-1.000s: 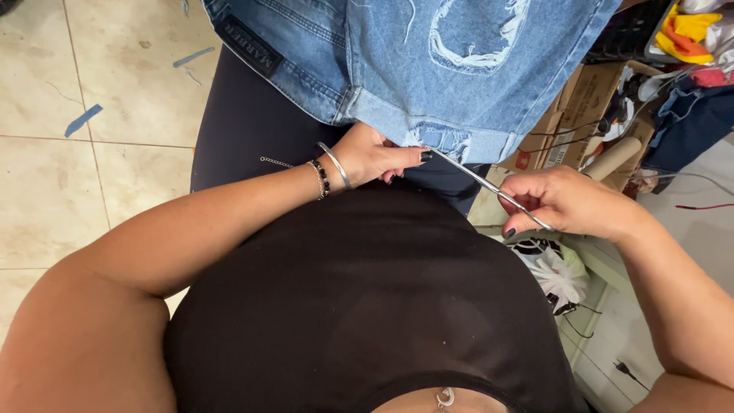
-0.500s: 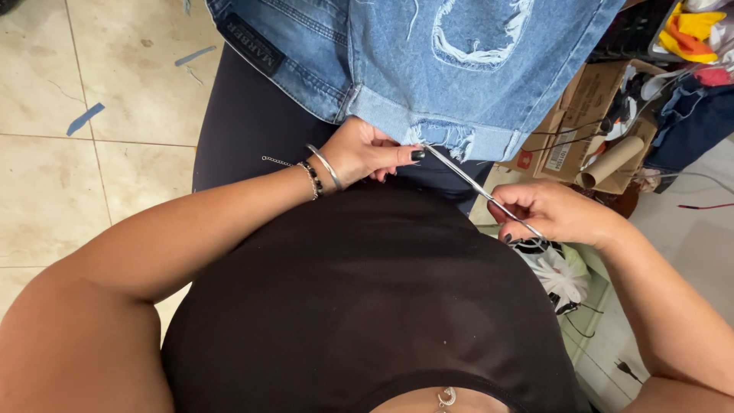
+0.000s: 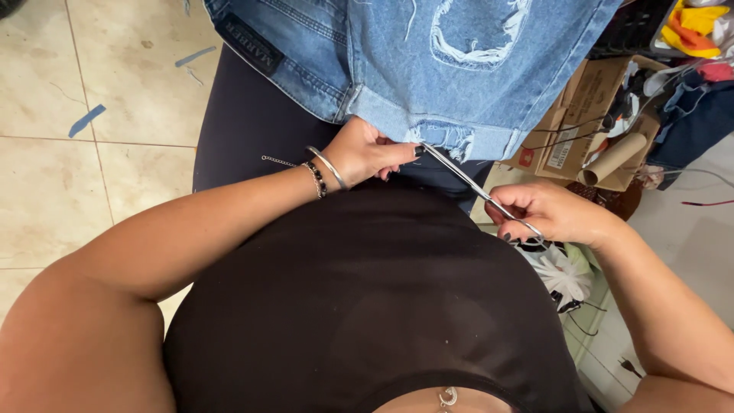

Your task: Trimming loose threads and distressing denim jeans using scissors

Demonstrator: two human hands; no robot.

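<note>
A pair of light blue denim shorts (image 3: 428, 69) with ripped patches lies over my lap, its frayed hem toward me. My left hand (image 3: 368, 150), with bracelets on the wrist, pinches the hem of the shorts. My right hand (image 3: 547, 213) grips a thin metal tool (image 3: 474, 183), like long scissors or tweezers. The tool's tip reaches the frayed spot on the hem just beside my left fingers.
An open cardboard box (image 3: 589, 115) with a cardboard tube and cables stands at the right. Piles of coloured cloth (image 3: 699, 30) lie behind it. Beige floor tiles (image 3: 92, 138) with blue tape scraps are at the left. A white flower-like item (image 3: 562, 275) lies below my right hand.
The tool's tip has come closer to the hem and my left fingers. My right hand has shifted slightly left and up. The shorts stay where they were.
</note>
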